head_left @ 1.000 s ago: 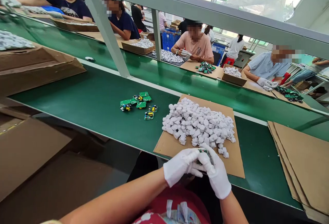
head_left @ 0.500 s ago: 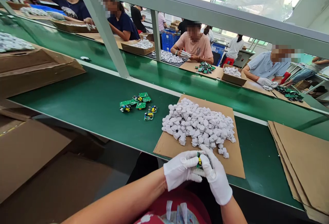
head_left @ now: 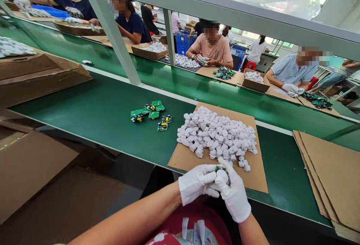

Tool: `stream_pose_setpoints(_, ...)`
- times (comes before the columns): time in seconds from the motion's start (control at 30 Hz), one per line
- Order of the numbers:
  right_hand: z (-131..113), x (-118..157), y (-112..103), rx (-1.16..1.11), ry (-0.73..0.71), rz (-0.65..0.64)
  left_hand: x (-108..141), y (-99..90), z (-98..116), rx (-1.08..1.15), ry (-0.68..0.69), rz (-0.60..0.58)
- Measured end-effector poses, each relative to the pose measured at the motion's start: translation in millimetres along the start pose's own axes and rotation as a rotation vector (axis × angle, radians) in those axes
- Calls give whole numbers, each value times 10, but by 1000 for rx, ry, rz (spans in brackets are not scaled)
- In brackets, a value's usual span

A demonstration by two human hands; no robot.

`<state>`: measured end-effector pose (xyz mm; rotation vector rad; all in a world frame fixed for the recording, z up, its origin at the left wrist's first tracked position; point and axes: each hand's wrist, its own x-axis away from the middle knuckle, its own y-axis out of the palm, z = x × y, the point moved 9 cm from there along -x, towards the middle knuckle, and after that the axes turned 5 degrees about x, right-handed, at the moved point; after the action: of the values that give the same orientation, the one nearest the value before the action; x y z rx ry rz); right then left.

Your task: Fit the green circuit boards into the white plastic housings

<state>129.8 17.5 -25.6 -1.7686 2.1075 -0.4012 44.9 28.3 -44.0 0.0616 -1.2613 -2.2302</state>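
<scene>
"Worktop first: what lies on it?"

"A cardboard sheet, heaped with white pieces, right in front of me."

"What are you holding?"

"My left hand and right hand share a closed grip on a green circuit board."

"Lying which way?"

"Between both hands, its visible edge toward the white pieces, neither hand clearly nearer. My hands hide the rest; I can't tell its long axis."

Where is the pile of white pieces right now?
In the head view, the pile of white pieces lies right of centre on a cardboard sheet, right of the loose circuit boards and just beyond the left hand and right hand.
</scene>
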Motion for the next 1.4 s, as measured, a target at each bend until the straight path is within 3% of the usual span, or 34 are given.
stream_pose_setpoints(0.13,-14,8,68,-225,-8,-102,28,3,58,-71,-34,4)
stream_pose_setpoints(0.3,51,17,106,-321,141,-98,45,71,107,-40,-47,-4)
stream_pose_setpoints(0.37,37,26,160,-350,150,-107,19,41,100,-125,-26,53)
stream_pose_setpoints(0.5,48,27,184,-318,83,-64,-41,-24,105,-336,20,185)
stream_pose_setpoints(0.67,137,7,87,-238,86,27,-63,47,123,-282,43,141)
stream_pose_setpoints(0.83,27,-16,63,-306,24,-17,-36,108,185,-361,93,113)
stream_pose_setpoints(0.97,111,-26,75,-269,116,-5,-34,186,188,-411,152,40)
stream_pose_setpoints(1.13,152,-22,106,-319,96,-16,-32,54,194,-490,191,168)
stream_pose_setpoints(1.2,157,-22,98,-293,91,-16,-38,77,181,-485,163,134)
stream_pose_setpoints(1.33,193,-39,94,-224,139,-28,-38,227,170,-358,125,-59)
stream_pose_setpoints(1.4,170,-49,99,-227,118,-38,-37,211,172,-335,116,-53)
